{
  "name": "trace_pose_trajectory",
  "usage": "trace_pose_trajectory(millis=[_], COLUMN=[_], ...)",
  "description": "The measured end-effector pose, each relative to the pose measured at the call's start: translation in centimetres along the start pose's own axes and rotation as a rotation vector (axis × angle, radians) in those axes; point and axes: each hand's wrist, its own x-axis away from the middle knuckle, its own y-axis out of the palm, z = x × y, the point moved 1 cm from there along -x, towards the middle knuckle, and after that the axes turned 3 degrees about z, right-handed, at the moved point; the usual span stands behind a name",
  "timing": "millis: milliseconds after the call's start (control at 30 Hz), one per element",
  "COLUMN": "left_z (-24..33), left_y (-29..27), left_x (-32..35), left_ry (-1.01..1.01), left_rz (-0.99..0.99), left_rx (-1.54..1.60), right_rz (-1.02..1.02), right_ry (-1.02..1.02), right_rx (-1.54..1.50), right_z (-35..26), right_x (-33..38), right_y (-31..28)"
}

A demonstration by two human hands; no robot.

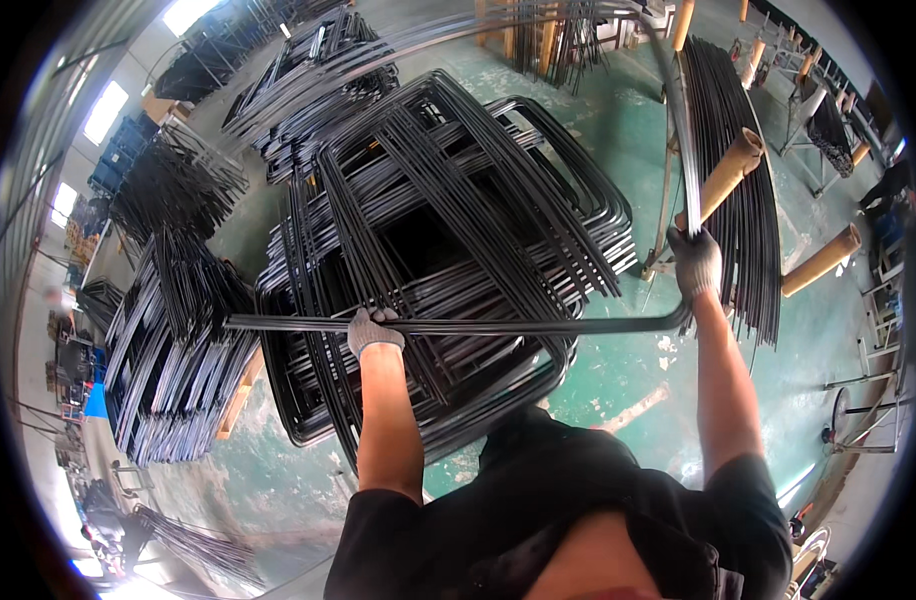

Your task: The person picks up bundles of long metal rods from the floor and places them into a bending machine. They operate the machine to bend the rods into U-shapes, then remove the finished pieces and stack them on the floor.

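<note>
Both my hands wear grey knit gloves and grip a bundle of dark metal tubes [538, 327] bent into a wide U shape. My left hand [375, 331] is closed round the near straight leg, left of its middle. On the right side, just past the rounded corner, my right hand [696, 262] is wrapped round the bundle. The far leg runs back to the left, blurred toward its end. Under and beyond the near leg lies a large stack of similar bent tubes [448, 215], layered crosswise on the floor.
Brown cardboard-like rollers [733, 172] stick out from a rack at the right, beside hanging dark rods [723, 110]. Piles of tubes [178, 350] stand at the left, and another pile [323, 85] lies at the back. The green floor [618, 385] shows worn patches.
</note>
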Motion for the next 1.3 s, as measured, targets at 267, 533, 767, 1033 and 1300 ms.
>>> trace_pose_trajectory(millis=[267,533,767,1033,1300], left_z=[-4.2,-8.5,-8.8,-23.8,-47.1], left_y=[2.3,0.3,-0.1,3.2,17.5], left_x=[-9.5,-17.1,-10.1,9.2,29.3], left_ry=[-0.157,-0.13,0.444,0.183,0.213], left_rz=[0.052,-0.037,-0.566,-0.195,-0.726], left_rx=[-0.072,-0.318,-1.832,-0.999,-1.459], right_rz=[-0.325,-0.601,-0.448,0.141,0.062], right_ry=[-0.026,-0.128,-0.187,0.234,0.842], right_rx=[0.258,0.503,0.149,0.43,0.743], right_z=[-5.6,-0.7,0.6,34.6,58.9], right_x=[-17.3,-25.3,-23.8,-14.7,-20.7], right_y=[14.7,27.7,22.3,-1.8,-14.9])
